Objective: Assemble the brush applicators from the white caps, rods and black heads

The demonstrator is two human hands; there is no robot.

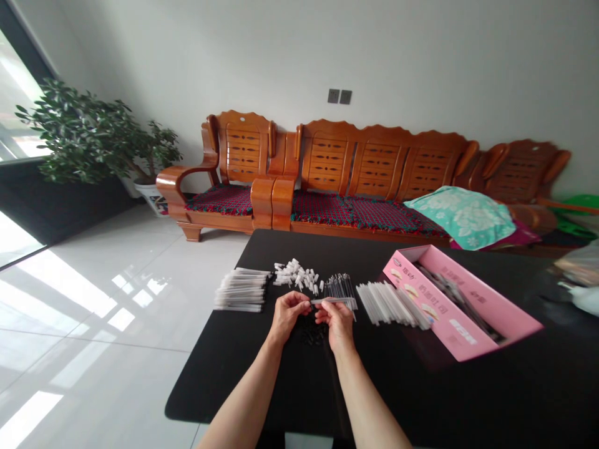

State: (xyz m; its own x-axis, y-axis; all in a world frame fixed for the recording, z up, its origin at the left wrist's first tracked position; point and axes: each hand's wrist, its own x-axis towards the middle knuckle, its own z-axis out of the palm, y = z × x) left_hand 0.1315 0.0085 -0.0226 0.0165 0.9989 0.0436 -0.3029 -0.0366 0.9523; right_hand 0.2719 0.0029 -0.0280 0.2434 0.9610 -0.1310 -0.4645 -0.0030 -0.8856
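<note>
Over the black table, my right hand [339, 320] is closed around a slim whitish pen barrel [345, 300], held nearly level and pointing left. My left hand [285, 315] pinches at the barrel's left end; whatever sits between its fingertips is too small to make out. Just behind my hands lie a heap of white pen caps [297, 274] and a row of thin dark pen refills [340, 284]. Small black pieces [313, 335] are scattered beneath my hands. Empty-looking translucent barrels [388, 304] lie side by side to the right, and white barrels with black ends [241, 289] are stacked at the left.
A pink open box [461, 330] holding dark slender items stands on the black table [224, 374] at the right. A plastic bag [584, 274] rests at the far right edge. Beyond the table are a wooden sofa [327, 165] and a potted plant [88, 134].
</note>
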